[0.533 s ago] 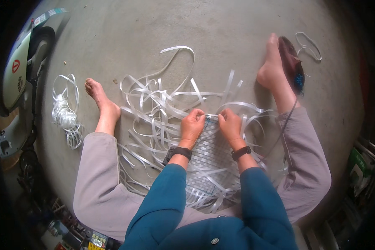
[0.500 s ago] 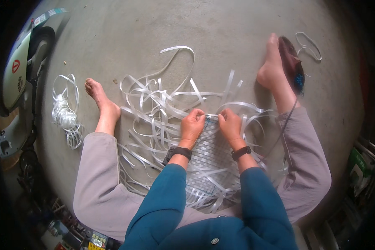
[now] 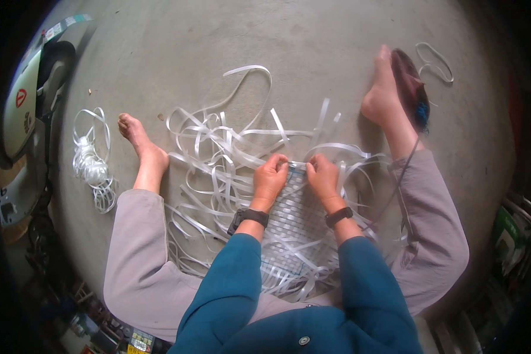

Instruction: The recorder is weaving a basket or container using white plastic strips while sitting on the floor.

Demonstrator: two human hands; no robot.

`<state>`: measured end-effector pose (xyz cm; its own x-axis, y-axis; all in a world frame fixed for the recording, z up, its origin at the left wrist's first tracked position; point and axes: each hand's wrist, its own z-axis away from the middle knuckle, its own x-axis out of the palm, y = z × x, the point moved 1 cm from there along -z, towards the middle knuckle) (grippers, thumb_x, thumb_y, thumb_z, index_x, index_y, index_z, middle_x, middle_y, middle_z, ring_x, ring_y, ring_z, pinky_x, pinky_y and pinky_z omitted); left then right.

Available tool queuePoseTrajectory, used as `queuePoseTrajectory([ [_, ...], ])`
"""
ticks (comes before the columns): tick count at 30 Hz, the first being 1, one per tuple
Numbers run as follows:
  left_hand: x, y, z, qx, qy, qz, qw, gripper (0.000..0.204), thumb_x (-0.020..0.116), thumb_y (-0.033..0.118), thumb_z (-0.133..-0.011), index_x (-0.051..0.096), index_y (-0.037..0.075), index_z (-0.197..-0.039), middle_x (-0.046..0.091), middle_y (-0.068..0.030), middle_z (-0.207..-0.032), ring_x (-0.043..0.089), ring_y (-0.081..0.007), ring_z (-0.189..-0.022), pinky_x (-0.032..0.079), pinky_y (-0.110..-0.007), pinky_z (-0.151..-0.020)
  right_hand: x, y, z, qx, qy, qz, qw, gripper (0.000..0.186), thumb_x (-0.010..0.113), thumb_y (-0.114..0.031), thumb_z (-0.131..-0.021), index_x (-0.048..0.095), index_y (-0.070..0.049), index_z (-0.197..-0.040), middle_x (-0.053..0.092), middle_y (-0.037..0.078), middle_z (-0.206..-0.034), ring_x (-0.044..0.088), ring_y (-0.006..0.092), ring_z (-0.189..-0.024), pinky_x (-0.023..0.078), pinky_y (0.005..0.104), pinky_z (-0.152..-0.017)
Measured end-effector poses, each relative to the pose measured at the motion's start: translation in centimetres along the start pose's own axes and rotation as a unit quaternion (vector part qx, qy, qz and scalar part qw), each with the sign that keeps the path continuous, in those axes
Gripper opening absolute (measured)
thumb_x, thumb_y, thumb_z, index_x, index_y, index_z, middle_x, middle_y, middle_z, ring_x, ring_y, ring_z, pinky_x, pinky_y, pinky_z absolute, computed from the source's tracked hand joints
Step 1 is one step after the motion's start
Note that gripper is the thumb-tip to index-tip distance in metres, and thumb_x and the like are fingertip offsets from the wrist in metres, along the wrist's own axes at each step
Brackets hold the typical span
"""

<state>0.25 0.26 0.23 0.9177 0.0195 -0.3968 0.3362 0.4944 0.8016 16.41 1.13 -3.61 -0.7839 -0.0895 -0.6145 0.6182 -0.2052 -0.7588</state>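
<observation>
Between my legs lies a woven panel (image 3: 298, 212) of flat white plastic strips, with a thin teal line along its edges. My left hand (image 3: 270, 177) pinches a white strip (image 3: 297, 163) at the panel's far edge. A short way to the right, my right hand (image 3: 324, 179) pinches the same strip, so a short length shows between my thumbs. Fingertips on both sides partly hide what they grip. Long loose strip ends (image 3: 218, 138) curl out from the panel, mostly to the left and beyond it.
A bundle of white strip (image 3: 92, 165) lies on the concrete floor left of my left foot. Beside my right foot are a dark shoe (image 3: 408, 88) and a loop of strip (image 3: 433, 62). A vehicle with a wheel (image 3: 56, 65) stands far left. Assorted items crowd the lower corners.
Both hands stay pinched at the panel's far edge and have come slightly closer together. The strips and panel lie nearly as before; the whole view has shifted a little.
</observation>
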Motion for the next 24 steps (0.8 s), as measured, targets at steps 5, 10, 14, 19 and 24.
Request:
queuePoseTrajectory([
  [5,0.1,-1.0,-0.4,0.056,0.026,-0.081,0.995,0.012,0.065,0.011,-0.088,0.067,0.010,-0.100,0.059,-0.0013,-0.060,0.057,-0.0088,-0.048,0.047,-0.028,-0.045,0.2,-1.0,0.3,0.022,-0.008,0.049,0.999,0.012,0.071,-0.012,-0.080,0.063,-0.005,-0.086,0.066,0.016,-0.072,0.066,0.0349,-0.069,0.051,0.0421,-0.064],
  [10,-0.5,0.0,-0.7,0.015,-0.007,-0.088,0.996,0.015,0.065,0.014,-0.086,0.067,0.012,-0.100,0.061,-0.0070,-0.061,0.061,-0.0192,-0.054,0.047,-0.035,-0.051,-1.5,-3.6,0.2,0.051,-0.032,0.065,0.996,0.014,0.068,-0.018,-0.084,0.064,-0.006,-0.090,0.068,0.017,-0.078,0.067,0.0364,-0.076,0.052,0.0441,-0.068],
  [14,0.1,1.2,-0.9,-0.030,-0.050,-0.093,0.994,0.017,0.066,0.017,-0.083,0.067,0.014,-0.100,0.062,-0.0118,-0.063,0.062,-0.0291,-0.060,0.046,-0.041,-0.055,-2.5,-3.3,0.2,0.059,-0.039,0.089,0.993,0.017,0.065,-0.024,-0.086,0.064,-0.007,-0.092,0.069,0.016,-0.082,0.067,0.0374,-0.080,0.052,0.0465,-0.070],
  [19,-0.4,1.4,-0.6,0.002,-0.007,-0.115,0.993,0.017,0.067,0.017,-0.082,0.067,0.012,-0.098,0.060,-0.0114,-0.061,0.061,-0.0292,-0.058,0.046,-0.041,-0.055,-2.0,-3.4,0.4,0.049,-0.038,0.085,0.994,0.016,0.065,-0.023,-0.085,0.064,-0.008,-0.091,0.069,0.016,-0.082,0.067,0.0380,-0.079,0.053,0.0472,-0.069],
  [24,0.0,1.3,-0.4,0.064,0.021,-0.121,0.990,0.015,0.068,0.016,-0.081,0.067,0.011,-0.095,0.059,-0.0105,-0.061,0.060,-0.0293,-0.058,0.046,-0.041,-0.055,-2.0,-3.0,0.4,0.043,-0.022,0.086,0.995,0.015,0.066,-0.023,-0.084,0.063,-0.009,-0.089,0.070,0.017,-0.082,0.068,0.0381,-0.077,0.054,0.0477,-0.068],
])
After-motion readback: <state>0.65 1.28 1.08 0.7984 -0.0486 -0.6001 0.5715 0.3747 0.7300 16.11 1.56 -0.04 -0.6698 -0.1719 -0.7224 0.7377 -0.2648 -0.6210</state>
